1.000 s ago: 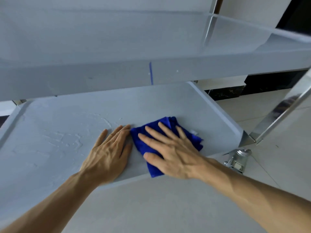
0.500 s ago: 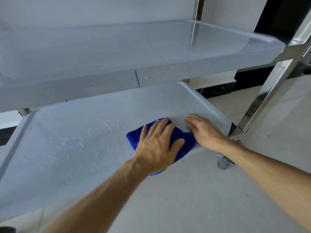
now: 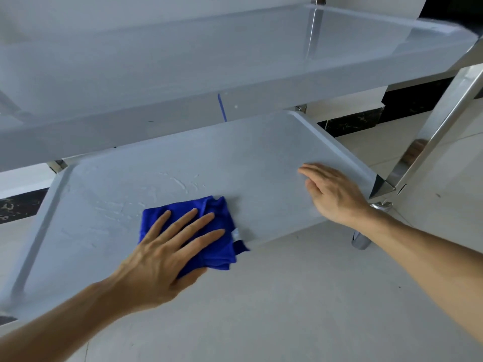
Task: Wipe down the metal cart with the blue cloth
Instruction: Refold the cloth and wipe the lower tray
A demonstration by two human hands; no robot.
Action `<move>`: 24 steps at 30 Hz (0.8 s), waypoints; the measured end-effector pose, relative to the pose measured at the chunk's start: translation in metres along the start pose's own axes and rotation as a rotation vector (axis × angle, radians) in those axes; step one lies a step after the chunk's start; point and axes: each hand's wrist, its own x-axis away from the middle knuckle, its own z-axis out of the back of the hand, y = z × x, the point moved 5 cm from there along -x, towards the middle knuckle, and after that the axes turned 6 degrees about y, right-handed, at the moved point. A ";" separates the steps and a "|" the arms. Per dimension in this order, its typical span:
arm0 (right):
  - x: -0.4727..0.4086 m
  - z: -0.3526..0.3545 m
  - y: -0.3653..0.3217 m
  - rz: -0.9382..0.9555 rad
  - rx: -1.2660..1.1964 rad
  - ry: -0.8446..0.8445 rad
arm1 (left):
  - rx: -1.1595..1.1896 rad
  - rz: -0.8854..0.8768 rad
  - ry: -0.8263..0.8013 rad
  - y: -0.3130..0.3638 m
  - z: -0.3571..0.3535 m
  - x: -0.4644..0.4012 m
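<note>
Low on the pale-tiled floor, grey metal cart shelf shows wet streaks; left hand, fingers spread, presses crumpled blue cloth; right hand rests flat.

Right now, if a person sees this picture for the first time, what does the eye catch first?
The blue cloth stands out first: it lies near the front edge of the lower shelf, with the left hand pressed flat on it. To the right, the right hand rests open on the same shelf, apart from the cloth. Behind the cloth, wet streaks shine on the shelf.
</note>
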 end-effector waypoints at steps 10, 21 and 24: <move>-0.025 0.000 -0.077 0.081 -0.035 -0.036 | 0.326 0.347 0.158 -0.023 0.019 0.012; -0.009 -0.042 -0.104 0.195 0.045 0.020 | -0.100 0.342 0.060 0.035 -0.005 -0.043; -0.009 -0.039 -0.102 0.204 0.035 0.026 | -0.075 0.313 0.064 0.041 -0.007 -0.053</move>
